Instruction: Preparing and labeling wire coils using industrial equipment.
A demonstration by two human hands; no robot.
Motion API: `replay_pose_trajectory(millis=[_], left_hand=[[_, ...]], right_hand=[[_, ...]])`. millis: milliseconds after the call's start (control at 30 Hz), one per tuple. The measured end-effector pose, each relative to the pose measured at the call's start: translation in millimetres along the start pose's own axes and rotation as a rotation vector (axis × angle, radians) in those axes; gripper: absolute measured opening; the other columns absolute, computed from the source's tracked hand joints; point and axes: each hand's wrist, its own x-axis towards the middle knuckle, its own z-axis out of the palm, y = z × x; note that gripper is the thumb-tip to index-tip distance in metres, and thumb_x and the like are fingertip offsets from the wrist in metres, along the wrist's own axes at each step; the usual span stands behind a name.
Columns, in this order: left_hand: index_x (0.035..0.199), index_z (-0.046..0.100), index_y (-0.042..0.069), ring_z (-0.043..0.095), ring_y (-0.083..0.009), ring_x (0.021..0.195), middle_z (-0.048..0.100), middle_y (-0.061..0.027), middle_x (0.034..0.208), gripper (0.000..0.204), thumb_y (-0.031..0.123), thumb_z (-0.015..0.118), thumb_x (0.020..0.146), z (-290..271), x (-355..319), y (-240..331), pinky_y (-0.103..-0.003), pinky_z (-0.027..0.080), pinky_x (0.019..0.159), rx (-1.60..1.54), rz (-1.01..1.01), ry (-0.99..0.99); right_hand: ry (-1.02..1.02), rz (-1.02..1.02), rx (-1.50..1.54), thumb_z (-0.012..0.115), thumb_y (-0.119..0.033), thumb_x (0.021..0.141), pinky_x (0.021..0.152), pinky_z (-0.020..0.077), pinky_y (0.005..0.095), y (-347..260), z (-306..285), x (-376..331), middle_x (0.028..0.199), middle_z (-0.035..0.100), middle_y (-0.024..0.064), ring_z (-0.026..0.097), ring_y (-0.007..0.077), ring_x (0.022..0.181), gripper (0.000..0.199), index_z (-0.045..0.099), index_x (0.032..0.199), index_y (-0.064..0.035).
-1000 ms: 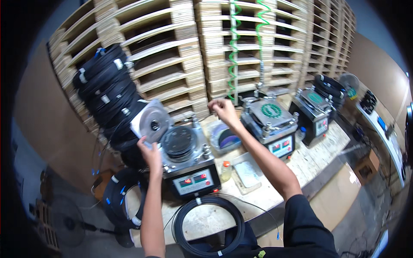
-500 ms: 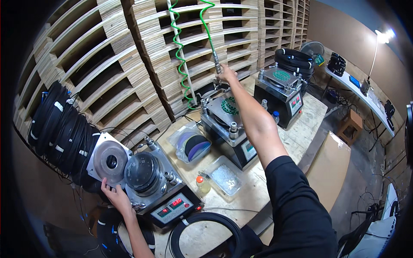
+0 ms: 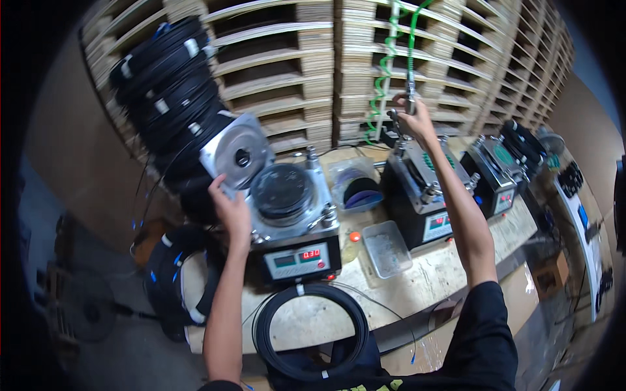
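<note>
My left hand (image 3: 231,210) grips the lower edge of a square metal plate with a round grey disc (image 3: 229,155) and a dark centre hole. The plate stands tilted beside the nearest polishing machine (image 3: 301,257), which carries a dark round pad (image 3: 282,189) on top. My right arm reaches far forward. My right hand (image 3: 419,120) is closed round a metal air blow gun (image 3: 410,98) on a green coiled hose (image 3: 412,49), above the back of the middle machine (image 3: 417,195). The gun's nozzle is hard to make out.
Black cable coils (image 3: 169,98) are stacked at the left; another cable coil (image 3: 312,365) lies at the front edge. Between the machines are bagged polishing discs (image 3: 360,190), an orange-capped bottle (image 3: 355,237) and a clear tray (image 3: 386,251). A third machine (image 3: 499,179) stands right. Wooden pallets (image 3: 274,78) rise behind.
The view has swung left, so the bench appears farther right. My left hand is still at the plate, and my right hand still holds the air blow gun.
</note>
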Motion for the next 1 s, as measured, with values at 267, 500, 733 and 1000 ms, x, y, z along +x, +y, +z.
replay_pose_trajectory(millis=[267,500,733,1000], left_hand=[[0.124,0.047,0.003,0.054,-0.0426,0.116,0.056,-0.0240,0.121,0.042,0.001,0.058,0.084,-2,-7,12,-0.048,0.041,0.101,0.030,0.035,0.093],[0.120,0.048,0.000,0.054,-0.0440,0.114,0.055,-0.0260,0.117,0.038,-0.001,0.055,0.083,-1,-10,16,-0.048,0.041,0.100,-0.007,0.010,0.115],[0.120,0.047,-0.002,0.053,-0.0437,0.113,0.055,-0.0267,0.117,0.037,-0.001,0.054,0.085,-2,-10,25,-0.049,0.041,0.101,0.002,0.013,0.118],[0.120,0.045,-0.002,0.056,-0.0449,0.106,0.055,-0.0285,0.114,0.032,0.000,0.050,0.088,-6,-7,24,-0.050,0.042,0.096,-0.070,-0.004,0.139]], right_hand=[[-0.033,0.492,0.745,0.059,-0.009,0.093,0.059,0.0490,0.0256,-208,89,-84,0.082,0.068,0.0043,0.065,0.0114,0.070,0.022,0.061,0.114,-0.0039],[0.049,0.246,0.610,0.055,0.007,0.086,0.067,0.0542,0.0284,-248,178,-150,0.087,0.061,0.0076,0.066,0.0139,0.072,0.015,0.057,0.100,0.0023],[0.186,0.218,0.518,0.059,0.009,0.083,0.063,0.0469,0.0262,-237,189,-160,0.084,0.058,0.0044,0.057,0.0108,0.067,0.018,0.059,0.099,0.0002],[0.209,0.244,0.546,0.057,0.007,0.085,0.061,0.0508,0.0269,-239,169,-144,0.082,0.057,0.0047,0.062,0.0126,0.068,0.014,0.057,0.098,0.0021]])
